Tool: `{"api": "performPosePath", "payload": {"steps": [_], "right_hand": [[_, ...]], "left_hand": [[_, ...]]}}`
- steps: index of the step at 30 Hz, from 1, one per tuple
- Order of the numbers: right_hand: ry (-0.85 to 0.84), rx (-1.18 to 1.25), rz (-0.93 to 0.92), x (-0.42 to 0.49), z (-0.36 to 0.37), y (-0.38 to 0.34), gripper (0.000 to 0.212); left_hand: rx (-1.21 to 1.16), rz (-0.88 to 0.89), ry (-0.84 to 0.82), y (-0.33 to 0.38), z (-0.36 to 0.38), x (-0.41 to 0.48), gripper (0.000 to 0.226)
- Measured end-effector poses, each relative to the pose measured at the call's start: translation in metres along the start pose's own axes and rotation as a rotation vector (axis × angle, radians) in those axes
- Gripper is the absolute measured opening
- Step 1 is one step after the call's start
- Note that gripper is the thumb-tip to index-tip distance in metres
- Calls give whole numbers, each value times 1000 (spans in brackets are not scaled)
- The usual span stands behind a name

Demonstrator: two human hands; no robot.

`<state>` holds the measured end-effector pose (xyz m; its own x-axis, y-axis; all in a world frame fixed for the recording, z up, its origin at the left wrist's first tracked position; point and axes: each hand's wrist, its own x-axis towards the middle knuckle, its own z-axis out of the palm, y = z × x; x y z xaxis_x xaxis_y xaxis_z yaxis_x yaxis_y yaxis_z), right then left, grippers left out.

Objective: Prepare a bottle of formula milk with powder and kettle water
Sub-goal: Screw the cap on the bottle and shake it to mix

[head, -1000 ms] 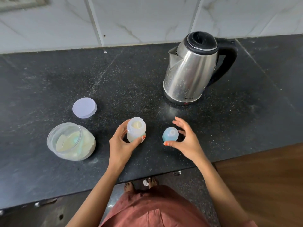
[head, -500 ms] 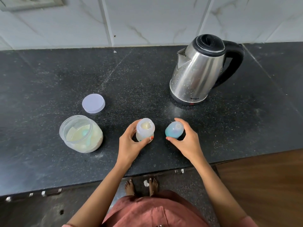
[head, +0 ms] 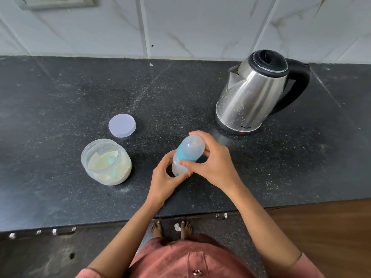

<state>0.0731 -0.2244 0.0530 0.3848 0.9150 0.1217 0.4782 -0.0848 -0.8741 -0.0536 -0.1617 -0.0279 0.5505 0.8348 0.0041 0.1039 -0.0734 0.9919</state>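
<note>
- Head view, nearest first: a rust-coloured garment (head: 180,255) and bare feet (head: 156,229) on a speckled floor below the counter's front edge.
- Standing on the black speckled countertop (head: 60,97), near its front edge and roughly central, is the baby bottle (head: 177,165). Its body is cloudy, translucent white with a small teal mark low down. Its contents cannot be made out.
- Wrapped around the bottle's lower body, the left hand (head: 162,177) has its fingers curled and its thumb in front.
- On the bottle's neck sits a domed top (head: 190,148), a clear cap over a turquoise collar. Gripping it, the right hand (head: 212,163) has its thumb on the near side and its fingers curled over the far side. The nails are orange.
- Near the bottle, to its left, an open clear jar (head: 122,173) holds pale cream powder, with a teal scoop (head: 111,160) inside.
- Behind the jar, apart from it, lies a flat pale lilac lid (head: 122,125).
- Farther back on the right stands a steel kettle (head: 251,97) with a black lid and handle, its spout pointing left.
- White marbled wall tiles (head: 200,27) are farthest.
</note>
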Motion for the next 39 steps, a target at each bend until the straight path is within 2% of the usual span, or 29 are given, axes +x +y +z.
{"api": "performPosePath", "payload": {"steps": [9,18,20,23,26,29,34,39], "right_hand": [[-104,-159,37,1,7,2,66],[-3,-183,61,0,18,6,66],[-14,-143,78,-1,21,8,70],[-122,32,129,-2,19,13,77],[-190,126,150,-4,15,21,75],[-131,117,156,-2,14,24,67],[-7,-67,85,3,24,19,60],[-11,-120,77,4,20,9,52]], "left_hand": [[61,29,-27,-8,-1,0,61],[97,42,-15,-8,-1,0,63],[96,45,-15,-8,-1,0,62],[93,47,-20,-10,-1,0,59],[100,60,-23,-11,-1,0,58],[114,76,-31,-10,-1,0,56],[141,88,-23,-9,-1,1,58],[134,90,-22,-10,-2,1,60]]}}
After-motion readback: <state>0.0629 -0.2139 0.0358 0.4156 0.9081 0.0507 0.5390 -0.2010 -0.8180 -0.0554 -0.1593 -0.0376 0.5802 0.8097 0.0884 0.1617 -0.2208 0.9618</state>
